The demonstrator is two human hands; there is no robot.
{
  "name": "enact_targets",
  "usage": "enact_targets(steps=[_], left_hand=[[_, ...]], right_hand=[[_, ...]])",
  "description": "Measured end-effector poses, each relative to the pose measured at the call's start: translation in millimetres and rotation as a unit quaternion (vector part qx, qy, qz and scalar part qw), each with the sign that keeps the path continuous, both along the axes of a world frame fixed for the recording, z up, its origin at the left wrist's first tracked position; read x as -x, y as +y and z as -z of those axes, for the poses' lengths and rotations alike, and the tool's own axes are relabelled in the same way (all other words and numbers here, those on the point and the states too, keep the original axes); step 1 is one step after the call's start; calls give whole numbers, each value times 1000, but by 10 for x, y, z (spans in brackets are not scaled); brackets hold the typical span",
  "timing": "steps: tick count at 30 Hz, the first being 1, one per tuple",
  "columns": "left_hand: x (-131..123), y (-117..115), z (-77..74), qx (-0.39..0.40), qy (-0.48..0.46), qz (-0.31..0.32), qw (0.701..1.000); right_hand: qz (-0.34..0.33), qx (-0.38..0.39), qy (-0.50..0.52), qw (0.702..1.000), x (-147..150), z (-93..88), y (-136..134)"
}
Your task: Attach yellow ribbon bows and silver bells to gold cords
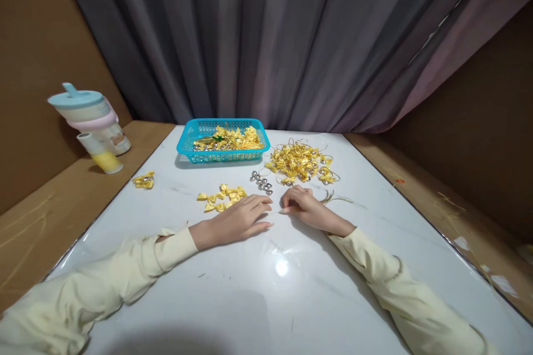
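My left hand (pixel 239 217) reaches over the white table with its fingers apart and nothing visible in them. Right behind it lie several small yellow ribbon bows (pixel 220 198). A cluster of silver bells (pixel 261 182) rests just beyond my left fingertips. My right hand (pixel 307 208) is closed in a pinch, thumb against curled fingers; whatever it holds is too small or hidden to make out. Gold cords (pixel 333 198) stick out behind the right wrist. Past that hand sits a heap of yellow bows with bells and looped gold cords (pixel 297 161).
A blue plastic basket (pixel 189 156) with yellow bows and bells stands at the back of the white table (pixel 187 299). More bows (pixel 144 179) lie by the left edge. A lidded tumbler (pixel 89 113) and a white-and-yellow cylinder (pixel 100 153) stand left. Grey curtains (pixel 250 39) hang behind.
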State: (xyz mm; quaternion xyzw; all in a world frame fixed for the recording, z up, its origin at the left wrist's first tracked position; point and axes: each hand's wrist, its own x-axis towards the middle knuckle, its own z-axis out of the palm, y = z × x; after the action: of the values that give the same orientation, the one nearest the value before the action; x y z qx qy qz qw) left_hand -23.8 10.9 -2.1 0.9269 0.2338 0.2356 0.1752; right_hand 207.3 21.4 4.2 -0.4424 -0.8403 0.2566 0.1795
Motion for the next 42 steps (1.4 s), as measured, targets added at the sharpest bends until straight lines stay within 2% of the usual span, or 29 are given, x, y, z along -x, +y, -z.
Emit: enact_targets(steps=[3, 6, 9, 13, 16, 18, 20, 23, 25, 27, 29, 31, 34, 37, 39, 42], left_hand=[[-70, 20, 19, 3, 3, -18, 1000], [-193, 45, 21, 68, -37, -54, 996], [-285, 34, -13, 191, -67, -54, 978], [-286, 7, -66, 370, -109, -46, 922], [-263, 15, -101, 489, -128, -23, 862], [-271, 23, -133, 586, -133, 13, 800], [-297, 29, -175, 675, -166, 30, 718], [-334, 48, -256, 736, -260, 1, 625], [-336, 77, -312, 739, -321, -30, 592], [-321, 112, -357, 734, -360, -47, 574], [-303, 135, -380, 725, -389, -50, 567], [-296, 137, -378, 719, -408, -46, 560], [-309, 113, -353, 721, -411, -45, 556], [-310, 111, -346, 724, -418, -58, 546], [-283, 143, -360, 713, -431, -64, 549], [-213, 210, -395, 668, -457, -74, 583]], right_hand=[[5, 0, 29, 1000, 0, 13, -5], [-6, 17, 62, 998, 14, 19, -8], [-29, 41, 93, 994, 30, 2, -18], [-62, 73, 122, 988, 27, -64, -40], [-72, 86, 137, 984, 21, -127, -52], [-74, 86, 142, 983, 27, -166, -61], [-52, 47, 150, 986, 46, -198, -77], [59, -45, 187, 980, 103, -226, -120], [146, -61, 239, 958, 163, -234, -163], [194, -14, 297, 935, 244, -242, -220], [190, 79, 340, 918, 347, -247, -288], [143, 190, 370, 898, 460, -240, -363], [44, 343, 409, 845, 603, -194, -468], [-10, 442, 411, 797, 650, -143, -524], [-11, 451, 397, 799, 619, -135, -519], [9, 408, 359, 839, 520, -182, -452]])
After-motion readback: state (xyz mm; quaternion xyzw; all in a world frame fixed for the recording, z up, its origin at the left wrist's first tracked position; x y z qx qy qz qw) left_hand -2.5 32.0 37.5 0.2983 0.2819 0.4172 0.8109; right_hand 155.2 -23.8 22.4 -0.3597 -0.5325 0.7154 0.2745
